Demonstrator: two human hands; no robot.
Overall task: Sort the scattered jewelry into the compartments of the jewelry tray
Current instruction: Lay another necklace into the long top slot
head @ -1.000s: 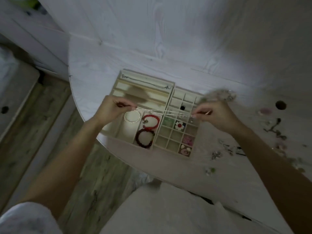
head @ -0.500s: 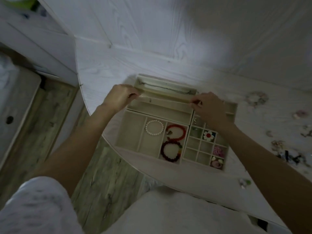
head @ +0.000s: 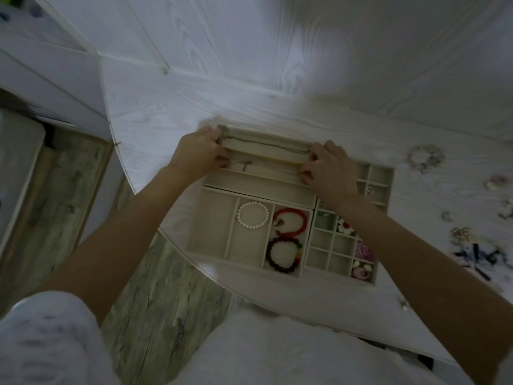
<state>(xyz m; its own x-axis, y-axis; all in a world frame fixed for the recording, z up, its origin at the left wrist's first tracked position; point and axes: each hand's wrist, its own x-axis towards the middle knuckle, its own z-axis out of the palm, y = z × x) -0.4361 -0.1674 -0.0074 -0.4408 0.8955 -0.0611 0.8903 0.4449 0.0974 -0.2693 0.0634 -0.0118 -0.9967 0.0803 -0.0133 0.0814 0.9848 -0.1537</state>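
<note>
The beige jewelry tray [head: 215, 220] lies on the white table [head: 166, 107] near its curved front edge. My left hand [head: 198, 154] and my right hand [head: 330, 169] sit at the two ends of the second long slot, fingers curled, pinching a thin chain necklace [head: 245, 163] stretched along it. A dark necklace [head: 266, 144] lies in the slot behind. A pearl bracelet [head: 253, 215], a red bracelet [head: 291, 225] and a dark red bead bracelet [head: 283, 254] fill the large compartments. A flower piece [head: 345, 226] and pink items [head: 363, 251] occupy small cells.
Loose jewelry is scattered on the table to the right: a pale bracelet [head: 424, 158], small pieces [head: 497, 183] and a dark tangle [head: 477, 254]. The wooden floor [head: 55, 195] shows left of the table edge. A white wall panel stands behind.
Both hands carried the stretched chain from above the bracelet compartments back to the long slots and lowered it into the second slot. The camera view shifted, so the tray appears further right.
</note>
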